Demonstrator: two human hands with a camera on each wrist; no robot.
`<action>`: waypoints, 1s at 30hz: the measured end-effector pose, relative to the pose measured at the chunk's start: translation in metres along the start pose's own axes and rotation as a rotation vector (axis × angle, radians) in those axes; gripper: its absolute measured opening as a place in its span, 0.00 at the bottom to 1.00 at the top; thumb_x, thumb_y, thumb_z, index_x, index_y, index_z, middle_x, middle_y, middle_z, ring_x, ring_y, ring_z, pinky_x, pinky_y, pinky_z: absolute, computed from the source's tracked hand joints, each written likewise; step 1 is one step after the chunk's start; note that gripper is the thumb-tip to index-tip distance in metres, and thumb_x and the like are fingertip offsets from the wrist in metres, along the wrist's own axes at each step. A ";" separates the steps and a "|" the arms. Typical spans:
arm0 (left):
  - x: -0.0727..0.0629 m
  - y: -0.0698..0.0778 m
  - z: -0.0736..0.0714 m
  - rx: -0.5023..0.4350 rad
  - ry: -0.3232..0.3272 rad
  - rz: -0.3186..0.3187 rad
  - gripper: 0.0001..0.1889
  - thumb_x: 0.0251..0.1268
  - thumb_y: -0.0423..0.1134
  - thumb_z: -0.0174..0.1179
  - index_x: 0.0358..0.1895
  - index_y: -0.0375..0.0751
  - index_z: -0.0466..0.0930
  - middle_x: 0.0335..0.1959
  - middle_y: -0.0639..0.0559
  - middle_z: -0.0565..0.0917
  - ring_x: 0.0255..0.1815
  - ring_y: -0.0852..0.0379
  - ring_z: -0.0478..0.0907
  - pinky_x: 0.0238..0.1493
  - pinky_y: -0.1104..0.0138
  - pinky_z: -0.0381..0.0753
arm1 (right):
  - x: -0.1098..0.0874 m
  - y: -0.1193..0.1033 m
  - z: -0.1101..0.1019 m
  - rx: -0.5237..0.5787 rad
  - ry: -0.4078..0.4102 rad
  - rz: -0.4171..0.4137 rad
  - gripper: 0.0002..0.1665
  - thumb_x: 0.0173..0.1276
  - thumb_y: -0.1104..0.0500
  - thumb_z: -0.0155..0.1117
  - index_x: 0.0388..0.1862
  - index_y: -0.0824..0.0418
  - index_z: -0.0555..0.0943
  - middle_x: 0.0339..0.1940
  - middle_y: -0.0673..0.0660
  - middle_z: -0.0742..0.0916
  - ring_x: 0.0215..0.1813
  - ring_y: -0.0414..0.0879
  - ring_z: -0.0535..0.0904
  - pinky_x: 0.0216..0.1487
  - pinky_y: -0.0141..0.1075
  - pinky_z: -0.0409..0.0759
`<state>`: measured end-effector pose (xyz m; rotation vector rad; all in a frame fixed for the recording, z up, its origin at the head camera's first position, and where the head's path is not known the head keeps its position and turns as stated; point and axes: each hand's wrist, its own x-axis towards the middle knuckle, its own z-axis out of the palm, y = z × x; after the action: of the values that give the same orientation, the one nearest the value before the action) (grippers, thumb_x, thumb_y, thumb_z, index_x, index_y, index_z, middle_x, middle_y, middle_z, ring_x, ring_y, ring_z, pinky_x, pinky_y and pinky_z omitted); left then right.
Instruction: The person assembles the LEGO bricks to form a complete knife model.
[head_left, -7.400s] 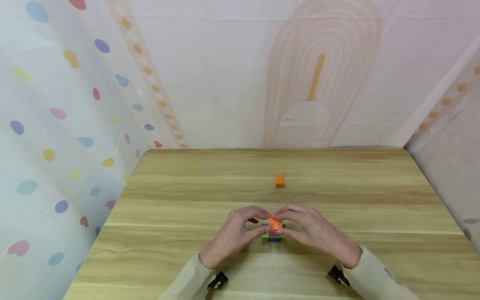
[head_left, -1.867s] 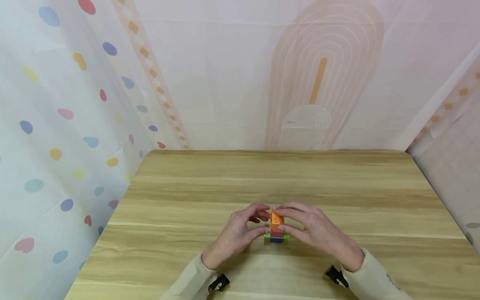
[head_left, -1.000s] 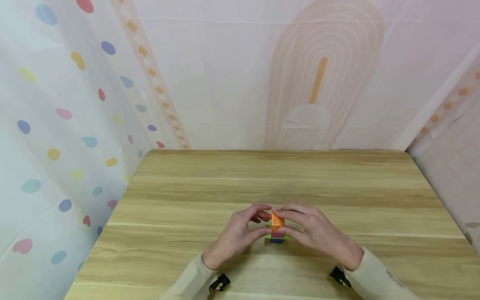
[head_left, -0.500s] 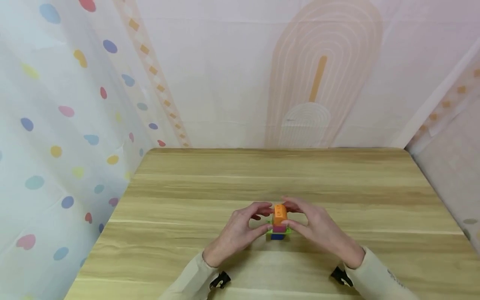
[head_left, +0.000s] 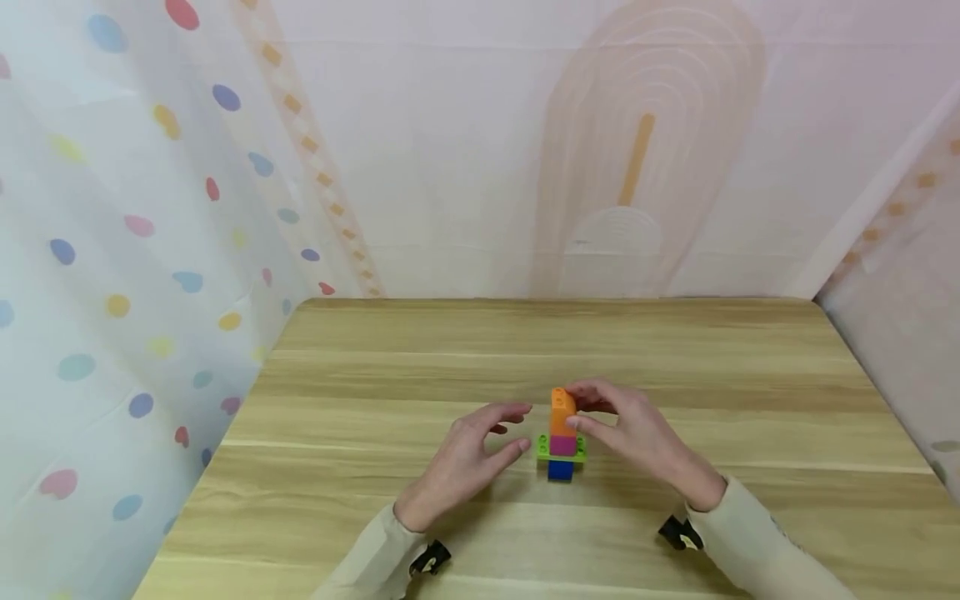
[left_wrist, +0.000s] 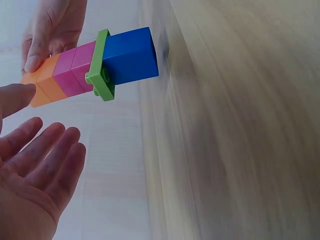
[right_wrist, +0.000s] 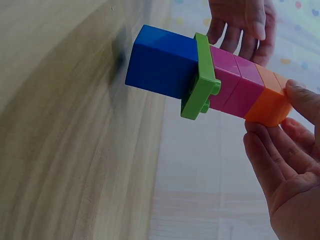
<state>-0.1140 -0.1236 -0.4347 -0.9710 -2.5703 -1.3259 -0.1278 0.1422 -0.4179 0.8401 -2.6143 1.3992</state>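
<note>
A tower of toy building bricks stands upright between the hands in the head view. It has a blue brick [head_left: 560,470] at the bottom, a green plate [right_wrist: 199,80] across it, two pink bricks [left_wrist: 74,70] above, then orange bricks [head_left: 563,419] on top. The uppermost orange one has a curved side. My right hand [head_left: 637,429] pinches the orange top between thumb and fingers from the right. To the left, my left hand [head_left: 468,454] is apart from the tower, its fingers loosely spread and holding nothing.
The wooden table [head_left: 360,375] reaches back to a pale patterned curtain [head_left: 450,167]. Another curtain with coloured dots hangs at the left side. Black straps with small devices [head_left: 430,557] sit at both cuffs.
The curved orange brick, earlier lying farther back on the table, is now on the tower's top. My left hand has let go and drawn left; the right fingers have shifted to the tower's right side.
</note>
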 end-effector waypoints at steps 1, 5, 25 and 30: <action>0.000 -0.001 0.000 0.004 0.004 0.008 0.22 0.71 0.34 0.67 0.64 0.33 0.78 0.61 0.43 0.84 0.57 0.46 0.83 0.56 0.59 0.86 | 0.001 0.001 -0.001 0.007 0.002 0.006 0.22 0.70 0.59 0.73 0.60 0.62 0.81 0.53 0.52 0.89 0.53 0.47 0.86 0.58 0.47 0.85; 0.000 -0.004 -0.002 0.012 0.025 0.014 0.21 0.71 0.33 0.67 0.64 0.32 0.77 0.61 0.42 0.84 0.57 0.46 0.83 0.57 0.59 0.85 | 0.007 0.007 -0.002 0.028 0.007 0.028 0.21 0.71 0.57 0.71 0.61 0.62 0.81 0.53 0.52 0.89 0.52 0.46 0.86 0.56 0.45 0.86; 0.006 -0.021 -0.009 0.034 0.079 -0.053 0.21 0.70 0.33 0.68 0.63 0.34 0.79 0.58 0.41 0.85 0.56 0.47 0.84 0.56 0.56 0.85 | 0.040 0.032 0.005 0.062 0.003 0.191 0.23 0.77 0.48 0.66 0.62 0.60 0.82 0.53 0.53 0.89 0.52 0.48 0.85 0.56 0.47 0.85; 0.008 -0.023 -0.010 0.050 0.086 -0.058 0.21 0.69 0.32 0.69 0.62 0.32 0.80 0.58 0.42 0.85 0.56 0.47 0.83 0.56 0.56 0.85 | 0.044 0.040 0.005 0.086 -0.016 0.261 0.24 0.77 0.44 0.65 0.63 0.57 0.83 0.57 0.53 0.88 0.56 0.53 0.85 0.61 0.51 0.83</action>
<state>-0.1354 -0.1367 -0.4416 -0.8193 -2.5719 -1.2809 -0.1837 0.1365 -0.4377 0.5337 -2.7748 1.5808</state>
